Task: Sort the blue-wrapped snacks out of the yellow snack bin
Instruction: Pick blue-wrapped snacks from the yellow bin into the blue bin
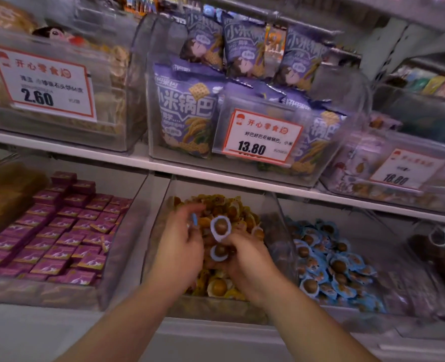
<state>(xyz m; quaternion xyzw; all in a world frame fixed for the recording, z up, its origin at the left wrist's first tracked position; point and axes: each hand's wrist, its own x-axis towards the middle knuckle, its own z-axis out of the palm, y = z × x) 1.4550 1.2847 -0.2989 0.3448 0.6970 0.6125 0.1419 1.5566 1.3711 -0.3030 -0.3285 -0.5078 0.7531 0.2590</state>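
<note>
Two blue-wrapped snacks (220, 227) gripped over yellow snack bin (216, 307); left hand (180, 246), right hand (244, 259) fingers blurred.

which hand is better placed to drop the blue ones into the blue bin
Right. The right hand already holds blue-wrapped snacks and sits nearer the blue snack bin, which lies on its side of the yellow snack bin.

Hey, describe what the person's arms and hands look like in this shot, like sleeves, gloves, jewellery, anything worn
Both forearms are bare from the bottom edge of the frame up to the wrists; no sleeve shows. The left hand and the right hand wear no gloves. No watch, bracelet or ring can be made out, though the picture is somewhat blurred, so a thin ring could be missed.
</note>
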